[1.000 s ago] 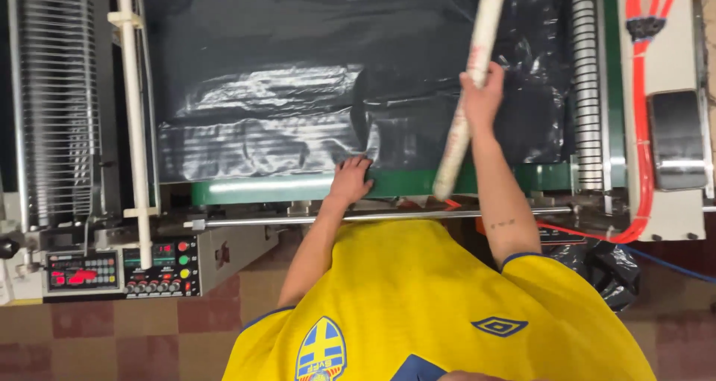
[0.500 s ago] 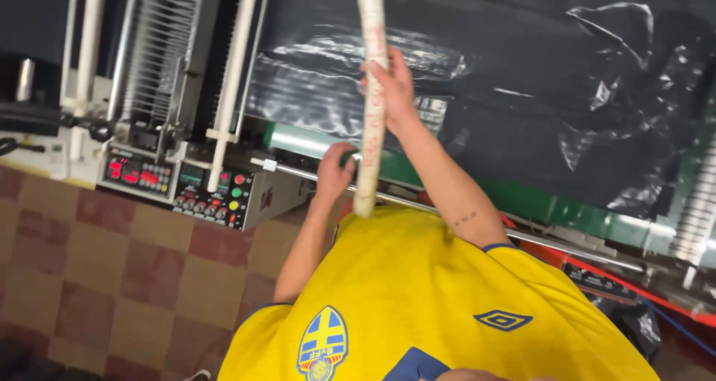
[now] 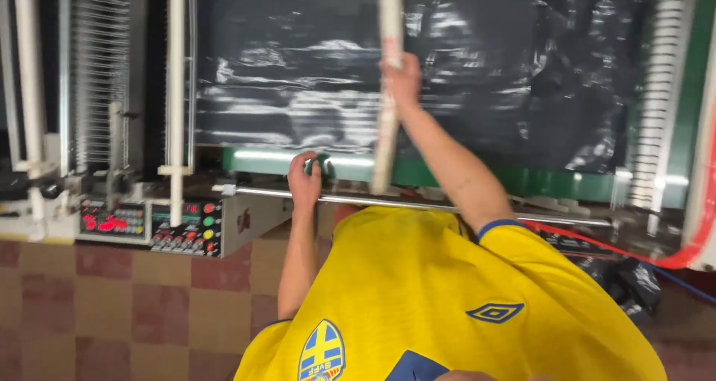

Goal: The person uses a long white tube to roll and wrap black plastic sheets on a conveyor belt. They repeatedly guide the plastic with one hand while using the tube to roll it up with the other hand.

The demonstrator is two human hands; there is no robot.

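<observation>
My right hand (image 3: 403, 79) is raised over the machine and grips a long pale cardboard tube (image 3: 388, 135), which stands nearly upright in the view and is blurred. Its lower end hangs just above the green bar (image 3: 261, 159). My left hand (image 3: 306, 178) rests at the machine's front edge, by the green bar and the steel rod (image 3: 418, 202). Its fingers are curled around a small dark piece (image 3: 322, 164) at the edge of the black plastic film (image 3: 298, 75). What that piece is stays unclear.
The black film covers the machine bed. White rollers (image 3: 176, 90) and a ribbed rack (image 3: 101, 75) stand at the left. A control panel (image 3: 179, 228) with red displays and coloured buttons sits below them. A red hose (image 3: 671, 258) runs at the right. The floor has brown tiles (image 3: 112, 314).
The view has swung left and back towards the middle. The tube has gone from tilted to nearly upright in my right hand. My left hand stays at the machine's front edge.
</observation>
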